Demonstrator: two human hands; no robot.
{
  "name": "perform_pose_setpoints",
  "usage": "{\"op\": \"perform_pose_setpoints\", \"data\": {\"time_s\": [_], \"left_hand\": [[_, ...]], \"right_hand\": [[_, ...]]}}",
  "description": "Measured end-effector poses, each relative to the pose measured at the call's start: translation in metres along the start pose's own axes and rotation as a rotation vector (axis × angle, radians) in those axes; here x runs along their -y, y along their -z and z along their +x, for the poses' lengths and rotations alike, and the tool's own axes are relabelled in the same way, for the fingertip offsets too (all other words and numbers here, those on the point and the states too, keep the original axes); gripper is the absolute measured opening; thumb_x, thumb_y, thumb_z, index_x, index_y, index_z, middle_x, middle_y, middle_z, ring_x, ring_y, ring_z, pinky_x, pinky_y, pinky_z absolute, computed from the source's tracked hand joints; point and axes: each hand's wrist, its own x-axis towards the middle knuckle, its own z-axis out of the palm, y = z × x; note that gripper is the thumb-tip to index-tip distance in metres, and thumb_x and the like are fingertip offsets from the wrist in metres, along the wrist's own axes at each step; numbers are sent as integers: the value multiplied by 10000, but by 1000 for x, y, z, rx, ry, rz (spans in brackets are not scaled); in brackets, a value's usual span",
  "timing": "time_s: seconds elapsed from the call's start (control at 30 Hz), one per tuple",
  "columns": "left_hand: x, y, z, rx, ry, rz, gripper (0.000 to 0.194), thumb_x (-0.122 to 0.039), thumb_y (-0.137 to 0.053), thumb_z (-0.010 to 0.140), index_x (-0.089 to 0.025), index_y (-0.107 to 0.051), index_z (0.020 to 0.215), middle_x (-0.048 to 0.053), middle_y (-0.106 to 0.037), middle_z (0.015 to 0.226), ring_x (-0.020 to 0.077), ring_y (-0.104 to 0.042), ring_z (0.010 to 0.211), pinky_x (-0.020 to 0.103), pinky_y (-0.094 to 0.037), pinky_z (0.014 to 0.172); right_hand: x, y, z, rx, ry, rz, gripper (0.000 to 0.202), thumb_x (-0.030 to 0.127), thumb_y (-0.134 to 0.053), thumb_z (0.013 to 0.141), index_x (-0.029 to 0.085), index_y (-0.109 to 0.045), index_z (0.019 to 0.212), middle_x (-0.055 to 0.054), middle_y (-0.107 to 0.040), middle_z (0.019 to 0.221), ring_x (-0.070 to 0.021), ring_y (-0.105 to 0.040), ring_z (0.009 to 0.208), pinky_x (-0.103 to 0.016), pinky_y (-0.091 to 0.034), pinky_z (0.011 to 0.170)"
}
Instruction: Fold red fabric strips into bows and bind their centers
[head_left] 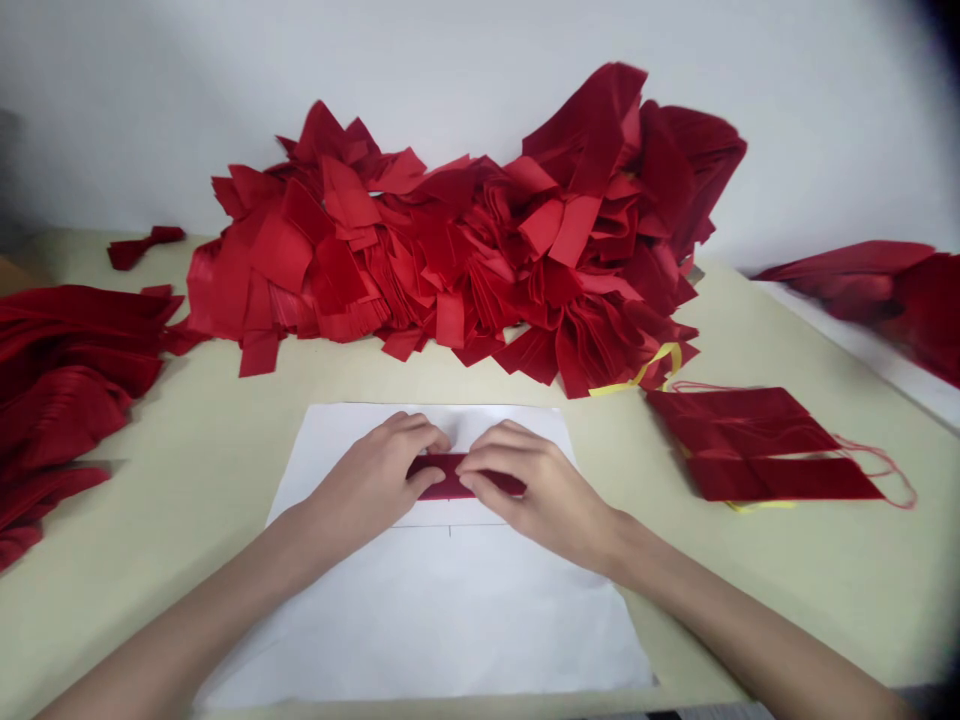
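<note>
A folded strip of dark red fabric [450, 476] lies crosswise on a white paper sheet [442, 610] marked with thin black lines. My left hand [382, 470] grips the strip's left part, thumb in front and curled fingers behind. On the strip's right part is my right hand [529, 480], its thumb and index finger pinched on the fabric near the middle. The two hands are a small gap apart, with red fabric showing between them. Part of the strip's ends is hidden by the hands.
A large heap of red fabric pieces [420, 250] spans the table's back. More red fabric [67, 360] lies at the left, with a small red bow [145, 246] behind. At right are stacked red pieces [757, 430] with red string, a yellow ribbon [637, 377], and red fabric [885, 285] on white.
</note>
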Motion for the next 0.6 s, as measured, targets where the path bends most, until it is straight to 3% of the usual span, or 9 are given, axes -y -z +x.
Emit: {"op": "perform_pose_setpoints", "data": {"time_s": [0.13,0.3,0.47,0.6], "left_hand": [[2,-1,-2,-33,20,2,128,-158,-531,800,-222,-564,906,18,-629,919,199,-574,859,366,-484,732],[1,0,-2,-50,50,-11,102,-166,-540,785,-224,-571,863,13,-633,894,188,-585,810,361,-492,709],[-2,3,-3,-42,82,-67,66,-185,-567,779,-225,-576,831,3,-623,878,167,-581,766,329,-489,677],[0,4,-3,-25,50,-54,49,-206,-563,798,-218,-583,755,-9,-609,796,155,-572,704,313,-474,631]], "right_hand": [[-1,1,12,0,-136,-59,140,181,-521,860,185,-661,867,-30,-643,842,-149,-568,813,-292,-462,747],[-5,-5,20,79,-107,-107,167,178,-511,867,183,-667,806,-28,-611,791,-142,-551,775,-299,-451,742],[-5,-6,17,71,-116,-83,129,167,-532,850,190,-658,860,-24,-611,837,-143,-551,811,-295,-454,751],[-4,-6,13,81,-85,-71,106,159,-552,832,181,-644,784,-17,-625,831,-140,-547,810,-293,-458,758]]}}
